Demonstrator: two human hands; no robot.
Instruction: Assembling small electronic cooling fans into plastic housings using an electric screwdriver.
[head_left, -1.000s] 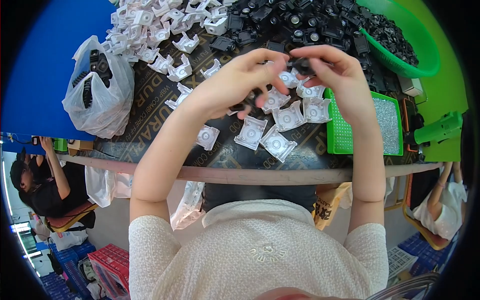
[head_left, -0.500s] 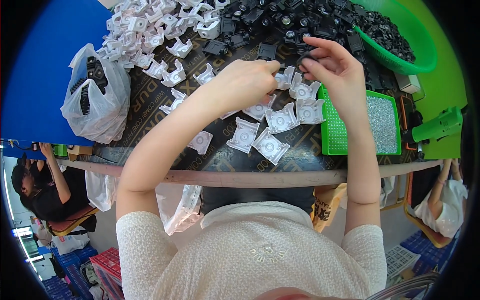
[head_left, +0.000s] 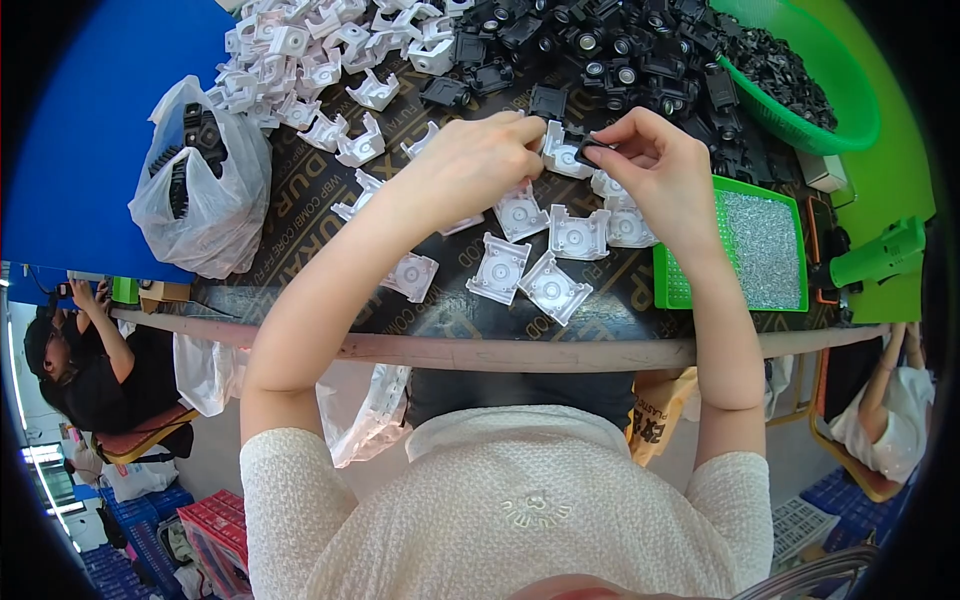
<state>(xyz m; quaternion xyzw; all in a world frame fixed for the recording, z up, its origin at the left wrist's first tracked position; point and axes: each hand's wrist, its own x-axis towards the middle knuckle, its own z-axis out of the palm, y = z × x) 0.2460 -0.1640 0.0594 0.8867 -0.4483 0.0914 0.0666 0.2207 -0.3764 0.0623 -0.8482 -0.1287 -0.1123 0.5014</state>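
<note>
While my left hand point(head_left: 478, 160) is pinching the white plastic housing point(head_left: 562, 155) above the table point(head_left: 300, 190), I am keeping my right hand point(head_left: 655, 165), gripping the small black insert point(head_left: 594, 151), square to its opening.

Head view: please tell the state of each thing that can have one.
White housing: held by left hand.
Small black part: pinched in right hand fingers.
Plastic bag: open, holding black parts.
Green basket: filled with black parts.
Green tray: filled with small screws.
</note>
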